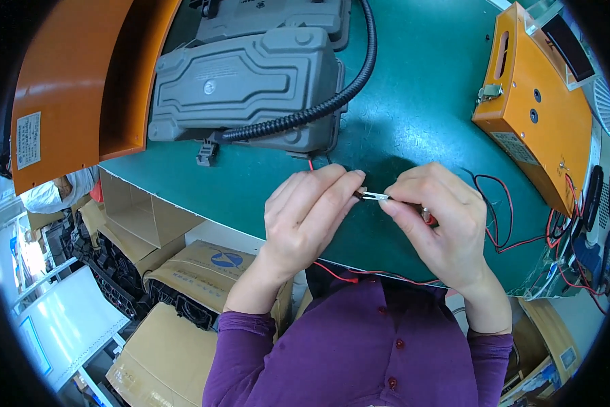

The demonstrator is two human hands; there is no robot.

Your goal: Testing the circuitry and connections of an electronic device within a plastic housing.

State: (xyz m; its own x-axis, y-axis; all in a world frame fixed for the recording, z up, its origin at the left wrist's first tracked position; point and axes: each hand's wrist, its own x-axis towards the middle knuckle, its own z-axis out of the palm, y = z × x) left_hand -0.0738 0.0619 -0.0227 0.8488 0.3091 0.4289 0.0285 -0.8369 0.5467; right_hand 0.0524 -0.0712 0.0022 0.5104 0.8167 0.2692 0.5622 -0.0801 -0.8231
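My left hand (312,210) pinches a small dark connector piece over the bench, its fingers curled. My right hand (441,217) grips the other end of slim silver metal pieces (373,196), apparently clips or terminals, between thumb and forefinger; a red part (428,218) shows among its curled fingers. Red and black wires (496,210) loop from the orange device at the right toward my hands, and a red lead (329,270) hangs along the front edge. Exactly what joins inside my fingers is hidden.
Grey plastic cases (244,81) with a black corrugated hose (298,117) lie at the bench's (413,81) back left, beside an orange housing (61,102). An orange device (529,115) stands right. Cardboard boxes (149,353) are below left. Another person's arm (61,186) shows at far left.
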